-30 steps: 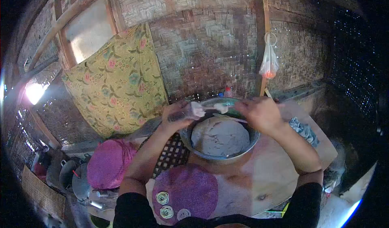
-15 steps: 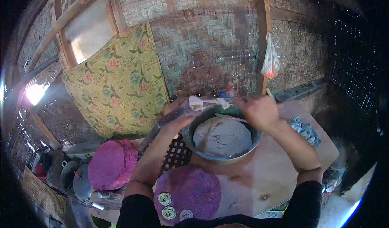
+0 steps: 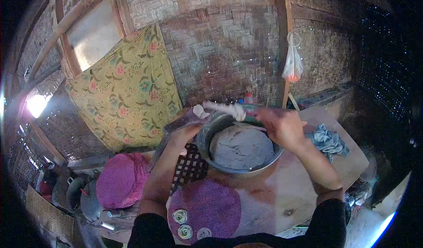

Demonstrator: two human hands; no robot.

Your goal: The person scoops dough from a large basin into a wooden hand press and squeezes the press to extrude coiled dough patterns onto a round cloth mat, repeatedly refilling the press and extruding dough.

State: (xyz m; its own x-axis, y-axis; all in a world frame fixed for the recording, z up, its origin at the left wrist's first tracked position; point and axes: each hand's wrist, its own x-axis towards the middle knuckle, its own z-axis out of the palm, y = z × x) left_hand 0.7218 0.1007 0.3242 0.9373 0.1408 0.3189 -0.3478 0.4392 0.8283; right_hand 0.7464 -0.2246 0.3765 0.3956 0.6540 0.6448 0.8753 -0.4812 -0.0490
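My right hand [image 3: 284,127] grips the reddish handle of a spatula [image 3: 224,109], its flat blade smeared with white dough and pointing left above the basin. My left hand [image 3: 187,133] is closed around a dark, limp, bag-like piece [image 3: 178,124], and a lump of white dough [image 3: 199,111] shows at its upper end. I cannot tell exactly what kind of bag it is. Below both hands stands a metal basin [image 3: 211,162] holding a large mound of greyish dough [image 3: 242,147]. A thin stick [image 3: 249,126] lies across the dough's far side.
A purple round mat [image 3: 211,204] in front of me carries coiled dough rings [image 3: 179,216]. A stack of pink mats [image 3: 123,179] sits left, with a black lattice tray [image 3: 190,166] beside the basin. A crumpled blue cloth [image 3: 328,140] lies right. A plastic bag [image 3: 292,65] hangs behind.
The spatula's blade has tilted, its tip now higher, and dough is bunched nearer the handle. My left hand has shifted slightly left with the bag-like piece, widening the gap to the spatula.
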